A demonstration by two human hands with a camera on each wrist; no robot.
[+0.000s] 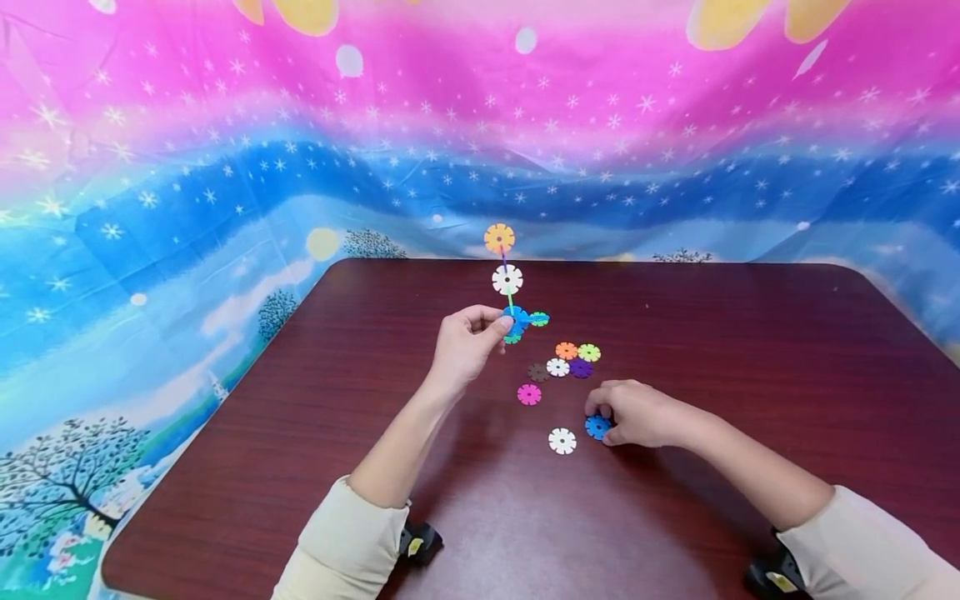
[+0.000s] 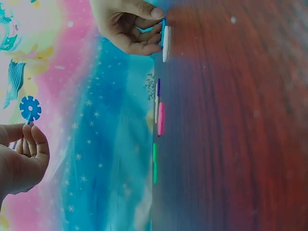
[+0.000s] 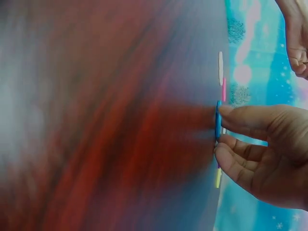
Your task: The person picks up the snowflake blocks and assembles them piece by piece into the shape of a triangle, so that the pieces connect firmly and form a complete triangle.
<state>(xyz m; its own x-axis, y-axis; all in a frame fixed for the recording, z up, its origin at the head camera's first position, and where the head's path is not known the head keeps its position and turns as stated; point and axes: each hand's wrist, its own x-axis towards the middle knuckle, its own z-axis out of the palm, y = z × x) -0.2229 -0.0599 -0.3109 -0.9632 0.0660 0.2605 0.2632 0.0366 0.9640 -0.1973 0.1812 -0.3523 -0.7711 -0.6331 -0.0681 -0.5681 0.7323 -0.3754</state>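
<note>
My left hand pinches a blue interlocking disc between thumb and fingers, raised over the table. That disc belongs to a joined chain: a white disc stands above it, an orange disc tops it, and a green disc juts out to the right. Narrow edge-on discs link them. Lower down, my right hand has its thumb and curled fingers at the edges of a loose blue disc lying on the table. Just left of that is a loose white disc.
Between the hands lie more notched discs on the dark table: pink, brown, white, purple, orange and yellow-green. A printed cloth hangs behind and along the left.
</note>
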